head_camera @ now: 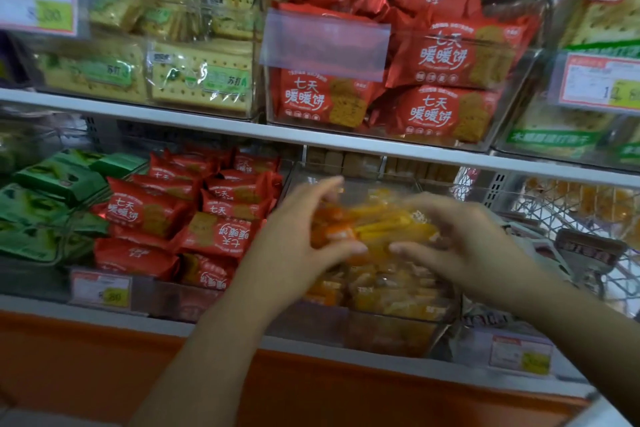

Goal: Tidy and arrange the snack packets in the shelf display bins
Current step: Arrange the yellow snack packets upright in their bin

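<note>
- Shelving fills our view in two tiers, each lined with clear bins of packets; red packets lie in the lower bin left of where we work.
- The clear bin in the middle of the lower tier is the one in hand. Loose packets lie jumbled on its floor.
- We hold a bundle of orange and yellow packets above that bin, over the loose ones. We judge this to be the gathering and squaring step, with the set-down yet to come.
- Our left hand curls round the bundle's left end, fingers above and thumb beneath. Our right hand closes on the right end the same way.
- The packets look long and narrow. Their long axis runs side to side between our hands, the right end a little higher. Blur hides which end is the top.
- The next move calls for levelling the bundle and lowering it so that the packets lie parallel with the bin's front wall.
</note>
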Available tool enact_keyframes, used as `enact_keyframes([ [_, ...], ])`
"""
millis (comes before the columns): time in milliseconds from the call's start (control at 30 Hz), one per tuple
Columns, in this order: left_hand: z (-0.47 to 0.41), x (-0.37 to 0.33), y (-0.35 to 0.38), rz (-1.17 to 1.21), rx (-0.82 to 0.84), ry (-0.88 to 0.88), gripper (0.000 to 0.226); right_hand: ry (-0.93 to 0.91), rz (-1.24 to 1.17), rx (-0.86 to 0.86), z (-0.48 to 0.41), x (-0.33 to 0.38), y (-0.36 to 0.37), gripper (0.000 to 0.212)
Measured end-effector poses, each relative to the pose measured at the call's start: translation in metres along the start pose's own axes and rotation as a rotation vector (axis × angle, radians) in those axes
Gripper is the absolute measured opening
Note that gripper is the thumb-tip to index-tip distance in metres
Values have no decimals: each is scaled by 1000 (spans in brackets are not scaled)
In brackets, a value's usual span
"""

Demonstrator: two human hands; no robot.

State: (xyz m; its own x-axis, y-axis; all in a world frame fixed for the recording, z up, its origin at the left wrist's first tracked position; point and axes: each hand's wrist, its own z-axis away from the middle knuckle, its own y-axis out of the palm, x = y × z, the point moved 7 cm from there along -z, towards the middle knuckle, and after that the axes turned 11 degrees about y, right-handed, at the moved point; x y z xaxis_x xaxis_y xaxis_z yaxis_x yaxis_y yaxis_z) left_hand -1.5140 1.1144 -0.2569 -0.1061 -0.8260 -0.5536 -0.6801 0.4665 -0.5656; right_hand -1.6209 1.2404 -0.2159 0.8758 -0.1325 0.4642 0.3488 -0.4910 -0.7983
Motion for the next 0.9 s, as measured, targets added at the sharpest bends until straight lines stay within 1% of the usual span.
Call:
enact_keyframes([
  [67,3,16,-26,-72,-128,-58,64,-6,21,-96,-7,0,0,33],
  [133,8,32,-43,-168,-209,-121,51,-47,134,-156,-20,-4,8,36],
  [200,13,44,-43,-247,-189,-172,40,-70,236,-173,-38,-14,23,39],
  [333,16,55,-28,-301,-70,-201,30,73,288,-188,-81,-38,44,42],
  [400,14,59,-28,-312,-50,-211,29,153,311,-152,-101,-49,54,42],
  [500,10,67,-34,-313,-75,-210,30,267,334,-14,-123,-64,71,44],
  [600,8,75,-36,-309,-84,-216,29,320,367,106,-141,-77,82,45],
  [700,8,78,-32,-367,-49,-207,26,327,333,198,-159,-91,90,46],
  [767,7,79,-29,-396,-33,-203,26,336,332,265,-169,-97,99,52],
  [900,6,83,-28,-387,-27,-208,25,252,472,318,-188,-90,127,67],
])
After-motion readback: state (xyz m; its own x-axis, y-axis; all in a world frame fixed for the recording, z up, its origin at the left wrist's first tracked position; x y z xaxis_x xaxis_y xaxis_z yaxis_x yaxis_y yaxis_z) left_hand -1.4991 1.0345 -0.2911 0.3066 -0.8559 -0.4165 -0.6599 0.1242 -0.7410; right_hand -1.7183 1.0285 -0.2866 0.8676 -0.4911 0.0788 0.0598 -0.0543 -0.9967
